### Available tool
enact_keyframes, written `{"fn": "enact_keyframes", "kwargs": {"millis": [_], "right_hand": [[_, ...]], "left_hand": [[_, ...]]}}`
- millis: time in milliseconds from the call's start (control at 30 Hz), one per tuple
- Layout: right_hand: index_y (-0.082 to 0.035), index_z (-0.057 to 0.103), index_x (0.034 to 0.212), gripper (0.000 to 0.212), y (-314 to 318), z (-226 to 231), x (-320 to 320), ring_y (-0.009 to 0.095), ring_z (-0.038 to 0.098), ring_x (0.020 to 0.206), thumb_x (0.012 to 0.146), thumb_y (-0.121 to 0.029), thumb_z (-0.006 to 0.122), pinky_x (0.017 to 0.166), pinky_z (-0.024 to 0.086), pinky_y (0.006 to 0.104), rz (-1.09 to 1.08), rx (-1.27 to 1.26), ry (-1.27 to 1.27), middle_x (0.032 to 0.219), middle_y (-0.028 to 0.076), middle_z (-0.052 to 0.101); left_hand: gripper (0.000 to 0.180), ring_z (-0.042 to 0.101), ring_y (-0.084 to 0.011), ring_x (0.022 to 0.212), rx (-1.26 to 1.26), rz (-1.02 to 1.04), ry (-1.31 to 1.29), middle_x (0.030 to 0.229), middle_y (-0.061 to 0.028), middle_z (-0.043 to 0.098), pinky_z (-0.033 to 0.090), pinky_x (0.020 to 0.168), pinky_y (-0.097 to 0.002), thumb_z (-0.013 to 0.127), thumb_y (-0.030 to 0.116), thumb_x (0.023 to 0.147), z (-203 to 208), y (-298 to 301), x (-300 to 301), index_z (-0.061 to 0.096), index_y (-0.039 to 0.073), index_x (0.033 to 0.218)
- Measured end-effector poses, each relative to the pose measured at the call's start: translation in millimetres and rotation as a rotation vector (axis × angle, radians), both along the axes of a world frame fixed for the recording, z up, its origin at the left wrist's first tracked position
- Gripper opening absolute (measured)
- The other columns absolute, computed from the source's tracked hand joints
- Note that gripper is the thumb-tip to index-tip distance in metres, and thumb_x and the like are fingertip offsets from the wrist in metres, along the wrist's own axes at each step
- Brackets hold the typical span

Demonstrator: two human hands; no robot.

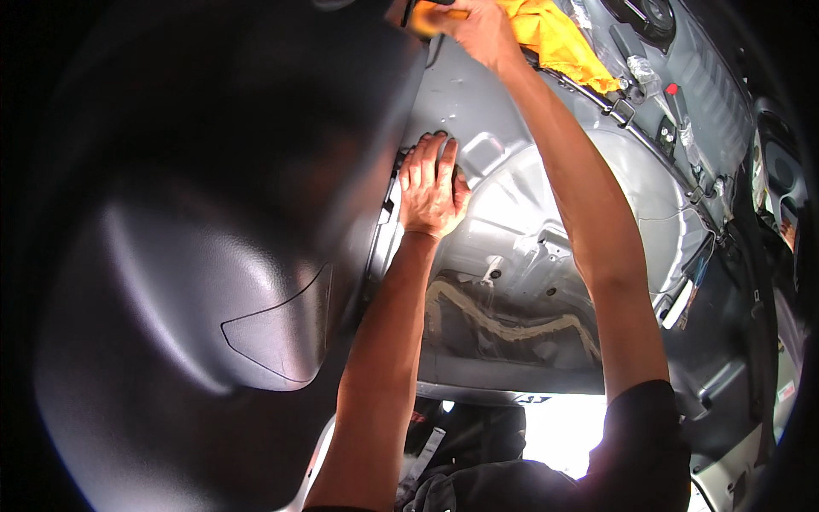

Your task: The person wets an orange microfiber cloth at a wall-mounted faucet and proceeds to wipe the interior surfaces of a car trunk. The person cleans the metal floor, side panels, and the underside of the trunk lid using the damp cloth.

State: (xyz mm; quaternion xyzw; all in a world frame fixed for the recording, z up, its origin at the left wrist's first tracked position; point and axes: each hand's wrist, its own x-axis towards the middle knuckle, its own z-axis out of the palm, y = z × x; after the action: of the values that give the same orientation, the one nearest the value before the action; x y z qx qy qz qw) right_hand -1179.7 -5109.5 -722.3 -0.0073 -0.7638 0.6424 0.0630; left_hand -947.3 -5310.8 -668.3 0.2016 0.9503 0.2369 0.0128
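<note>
My left hand [433, 189] lies flat on the grey painted metal, fingers stretched out, its fingertips beside the edge of a large dark plastic trim panel [213, 290]. Farther away, at the top of the view, my right hand [482, 34] is bent with its fingers curled in at the panel's far end. Something orange [424, 19] shows blurred at those fingers; whether they hold it cannot be made out. Right behind that hand a yellow cloth [559, 43] hangs over a dark bar.
A round recess [631, 171] is pressed into the metal floor. Wiring with metal brackets [621, 111] runs along its right side. Slim hand tools [682, 299] lie by the right edge. A tan sealant strip [512, 324] crosses the nearer metal. A round speaker [653, 17] sits upper right.
</note>
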Motion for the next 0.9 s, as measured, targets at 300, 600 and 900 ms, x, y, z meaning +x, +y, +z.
{"fn": "enact_keyframes", "kwargs": {"millis": [300, 600, 900], "right_hand": [[-0.005, 0.062, 0.116, 0.026, -12, -19, -13, 0.030, 0.070, 0.089, 0.106, -0.029, 0.063, 0.074, 0.061, 0.0411, 0.282, -1.272, -0.032, 0.104, 0.017, 0.069], [-0.004, 0.076, 0.085, 0.015, 32, -33, -41, 0.021, 0.070, 0.073, 0.090, -0.018, 0.076, 0.064, 0.053, 0.0349, 0.258, 0.311, -0.054, 0.083, 0.009, 0.074], [-0.002, 0.073, 0.101, 0.016, 11, -52, -46, 0.022, 0.066, 0.068, 0.100, -0.011, 0.059, 0.063, 0.053, 0.0389, 0.031, 0.445, 0.195, 0.085, 0.009, 0.072]], "left_hand": [[0.057, 0.044, -0.0364, 0.145, -0.010, -0.003, -0.008, 0.155, -0.0130, 0.048, 0.031, 0.120, -0.0533, 0.054, 0.028, 0.097, -1, 3, -2, 0.049, 0.011, 0.151], [0.058, 0.043, -0.0372, 0.146, 0.007, -0.010, 0.011, 0.155, -0.0130, 0.048, 0.031, 0.120, -0.0535, 0.057, 0.026, 0.095, 0, 5, -4, 0.049, 0.011, 0.150], [0.060, 0.043, -0.0355, 0.146, -0.044, 0.007, -0.016, 0.156, -0.0121, 0.046, 0.031, 0.120, -0.0520, 0.058, 0.026, 0.093, -1, -7, 6, 0.048, 0.011, 0.150]]}}
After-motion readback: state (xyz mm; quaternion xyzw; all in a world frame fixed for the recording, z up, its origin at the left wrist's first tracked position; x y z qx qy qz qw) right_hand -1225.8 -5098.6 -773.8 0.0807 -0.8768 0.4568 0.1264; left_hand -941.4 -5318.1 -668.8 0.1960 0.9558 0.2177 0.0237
